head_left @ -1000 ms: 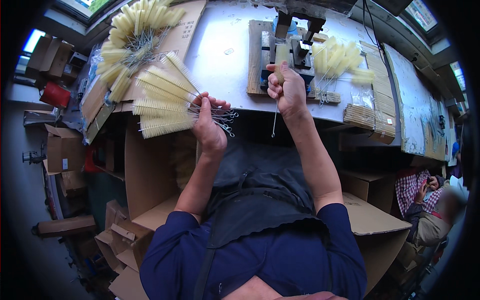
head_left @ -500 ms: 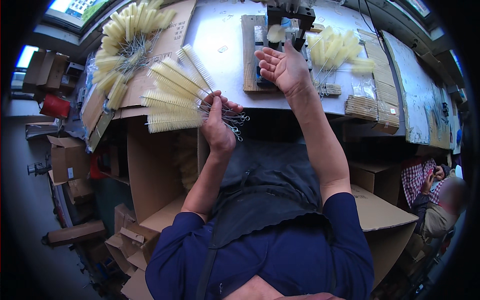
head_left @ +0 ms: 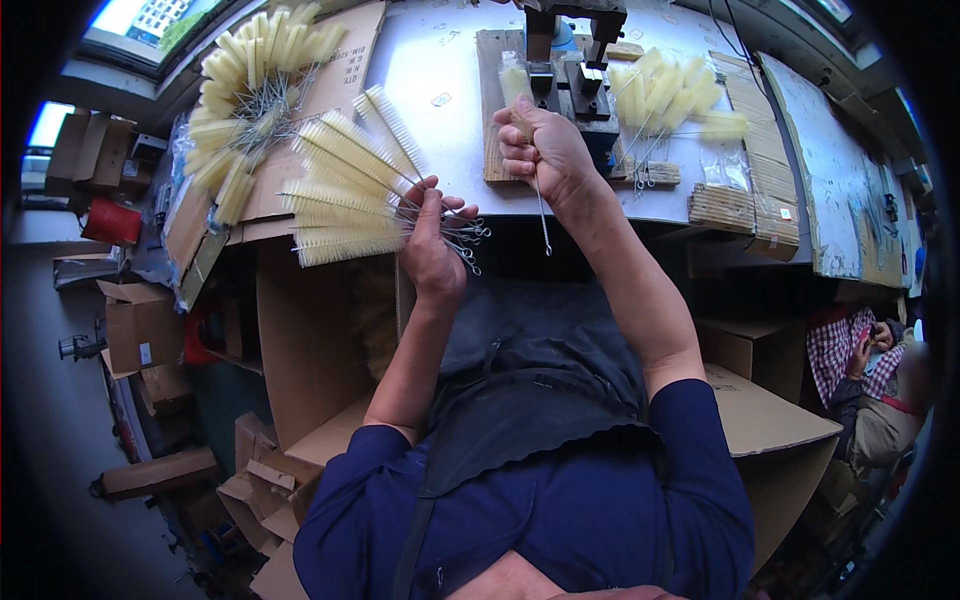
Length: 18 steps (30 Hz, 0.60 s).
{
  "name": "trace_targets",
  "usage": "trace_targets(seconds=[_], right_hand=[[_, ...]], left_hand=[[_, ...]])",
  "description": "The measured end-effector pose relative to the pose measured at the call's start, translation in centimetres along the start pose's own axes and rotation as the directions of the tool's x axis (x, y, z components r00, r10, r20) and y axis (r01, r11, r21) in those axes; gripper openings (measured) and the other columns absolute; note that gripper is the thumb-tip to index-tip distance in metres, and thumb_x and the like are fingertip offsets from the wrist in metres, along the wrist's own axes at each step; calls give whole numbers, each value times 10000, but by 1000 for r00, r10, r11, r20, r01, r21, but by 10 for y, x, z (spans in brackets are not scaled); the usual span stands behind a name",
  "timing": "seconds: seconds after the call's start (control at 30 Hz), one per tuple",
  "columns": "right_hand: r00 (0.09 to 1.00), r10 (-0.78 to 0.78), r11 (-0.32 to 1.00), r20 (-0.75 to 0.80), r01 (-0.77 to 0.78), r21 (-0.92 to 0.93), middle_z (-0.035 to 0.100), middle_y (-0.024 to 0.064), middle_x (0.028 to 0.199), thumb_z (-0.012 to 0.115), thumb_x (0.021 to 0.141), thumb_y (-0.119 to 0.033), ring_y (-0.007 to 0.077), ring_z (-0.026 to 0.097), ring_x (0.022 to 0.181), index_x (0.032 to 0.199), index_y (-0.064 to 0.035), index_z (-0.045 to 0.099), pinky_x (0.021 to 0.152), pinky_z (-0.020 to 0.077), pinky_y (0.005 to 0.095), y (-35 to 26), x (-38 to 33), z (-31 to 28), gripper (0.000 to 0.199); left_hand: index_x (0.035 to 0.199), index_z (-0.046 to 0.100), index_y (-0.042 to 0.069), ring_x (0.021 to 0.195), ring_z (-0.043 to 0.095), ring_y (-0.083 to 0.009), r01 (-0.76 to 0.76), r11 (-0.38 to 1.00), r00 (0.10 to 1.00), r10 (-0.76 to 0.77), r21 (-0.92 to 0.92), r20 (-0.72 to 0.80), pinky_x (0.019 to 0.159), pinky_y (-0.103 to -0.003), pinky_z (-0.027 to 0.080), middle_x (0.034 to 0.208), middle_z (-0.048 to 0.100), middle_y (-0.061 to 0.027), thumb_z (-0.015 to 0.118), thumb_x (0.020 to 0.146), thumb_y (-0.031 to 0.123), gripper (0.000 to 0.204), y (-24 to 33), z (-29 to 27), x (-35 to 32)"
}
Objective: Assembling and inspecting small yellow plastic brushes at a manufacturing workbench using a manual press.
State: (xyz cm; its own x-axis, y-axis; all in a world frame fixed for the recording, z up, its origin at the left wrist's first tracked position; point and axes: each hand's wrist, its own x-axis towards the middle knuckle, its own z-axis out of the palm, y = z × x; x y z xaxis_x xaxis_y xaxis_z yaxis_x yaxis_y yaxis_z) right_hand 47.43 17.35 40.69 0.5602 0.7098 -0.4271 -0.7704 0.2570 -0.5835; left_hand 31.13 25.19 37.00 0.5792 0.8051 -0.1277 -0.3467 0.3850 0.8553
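My left hand point(head_left: 432, 245) is closed round the wire stems of several bottle brushes point(head_left: 350, 190). Their cream bristles fan out to the left and their looped wire ends stick out to the right. In my right hand point(head_left: 550, 155) is a single bottle brush point(head_left: 515, 80), gripped by the fist just in front of the press. Its bristle head points away from me, and its wire with a looped end hangs toward me. The dark metal press point(head_left: 575, 75) stands on a wooden base point(head_left: 497, 150); part of it is hidden behind my right hand.
A big heap of bottle brushes point(head_left: 240, 100) lies on cardboard at the left of the white table point(head_left: 430, 60). More brushes point(head_left: 665, 95) lie right of the press, near stacked flat cardboard point(head_left: 735, 220). Open cartons point(head_left: 310, 340) stand below the table edge. Another person point(head_left: 880, 375) sits far right.
My right hand, open at the press before, is now closed on one brush and has shifted slightly left and toward me. The left hand with its bunch has hardly moved.
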Motion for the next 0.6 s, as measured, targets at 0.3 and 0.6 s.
trace_targets(seconds=[0.3,0.6], right_hand=[[972,-222,975,-76,223,-3,432,5,622,458,1058,-326,69,320,443,965,9,529,386,291,228,-27,-14,-68,356],[982,-182,983,-53,183,21,433,-7,605,470,1057,-300,63,316,424,946,-4,520,367,287,218,-42,-12,-73,320]], left_hand=[[1201,571,3,834,610,-151,0,997,999,-3,77,41,717,-356,596,1004,586,-61,568,982,55,225,-15,0,2],[1181,580,-37,800,597,-143,21,998,1000,-21,64,-2,671,-317,578,984,598,-74,589,958,29,232,-14,9,-2]])
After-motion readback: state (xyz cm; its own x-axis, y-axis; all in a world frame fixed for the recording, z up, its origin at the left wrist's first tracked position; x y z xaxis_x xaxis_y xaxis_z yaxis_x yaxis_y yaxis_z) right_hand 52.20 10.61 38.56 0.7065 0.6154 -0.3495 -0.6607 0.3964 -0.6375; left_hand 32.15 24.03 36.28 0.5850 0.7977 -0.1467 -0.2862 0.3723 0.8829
